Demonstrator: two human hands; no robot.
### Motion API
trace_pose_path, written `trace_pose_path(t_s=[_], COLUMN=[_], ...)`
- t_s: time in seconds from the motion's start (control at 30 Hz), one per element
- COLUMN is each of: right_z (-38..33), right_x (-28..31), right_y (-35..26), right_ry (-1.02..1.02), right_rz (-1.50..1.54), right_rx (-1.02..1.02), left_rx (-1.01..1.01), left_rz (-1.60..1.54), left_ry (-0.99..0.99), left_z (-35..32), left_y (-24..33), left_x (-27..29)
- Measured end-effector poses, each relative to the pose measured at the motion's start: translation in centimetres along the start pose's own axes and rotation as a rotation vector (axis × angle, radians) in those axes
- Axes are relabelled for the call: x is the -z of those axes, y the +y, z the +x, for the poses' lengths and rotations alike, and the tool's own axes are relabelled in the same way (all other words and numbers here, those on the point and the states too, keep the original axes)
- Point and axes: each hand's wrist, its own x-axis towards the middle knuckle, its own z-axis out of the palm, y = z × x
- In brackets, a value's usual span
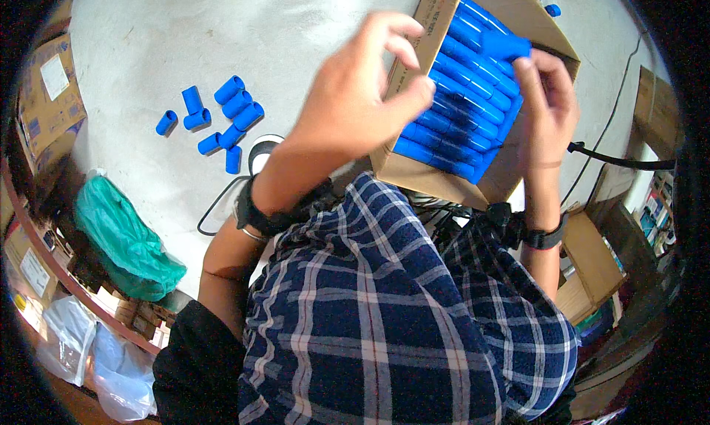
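A cardboard box (492, 192) stands in front of me, packed with rows of short, glossy blue plastic tubes (455, 103) laid on their sides. My right hand (547, 99) is over the box's right part, thumb and fingers closed on one end of a blue tube (506, 46) above the packed rows. My left hand (370, 85) hovers at the left wall of the box, with fingers curved, thumb apart from them and nothing between. Several loose blue tubes (238, 103) lie scattered on the pale floor to the left, some on their sides and some showing hollow ends.
Two more blue pieces (547, 2) lie beyond the box at the far right. A green plastic bag (126, 236) sits at the left, near cardboard cartons (52, 99) and clear bags (96, 355). A black cable (621, 161) and an opened carton (595, 266) are on the right.
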Motion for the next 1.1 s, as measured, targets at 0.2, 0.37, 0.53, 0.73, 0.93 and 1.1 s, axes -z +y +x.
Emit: trace_pose_path(t_s=[0.2,0.37,0.53,0.73,0.93,1.1], right_z=[3.3,2.9,3.0,3.3,3.1,2.7], right_x=[2.8,2.9,3.1,3.2,2.7,2.7], right_y=[7.3,9.9,9.2,8.6,8.5,8.6], right_ry=[0.088,-0.006,-0.069,-0.127,0.003,0.008], right_rz=[-0.463,-0.612,-0.735,-0.898,-0.728,-0.659], right_rx=[-0.196,-0.189,-0.123,0.014,-0.031,0.009], left_rx=[-0.066,-0.015,0.088,0.247,0.139,0.238], left_rz=[0.267,0.567,0.577,0.785,0.898,0.801], left_ry=[0.227,0.415,0.509,0.625,0.644,0.559], left_z=[2.7,3.8,0.9,-5.6,-13.4,-15.3], left_y=[-4.3,-7.7,-9.2,-10.6,-15.1,-18.8], left_x=[5.1,10.8,14.0,18.4,21.3,19.9])
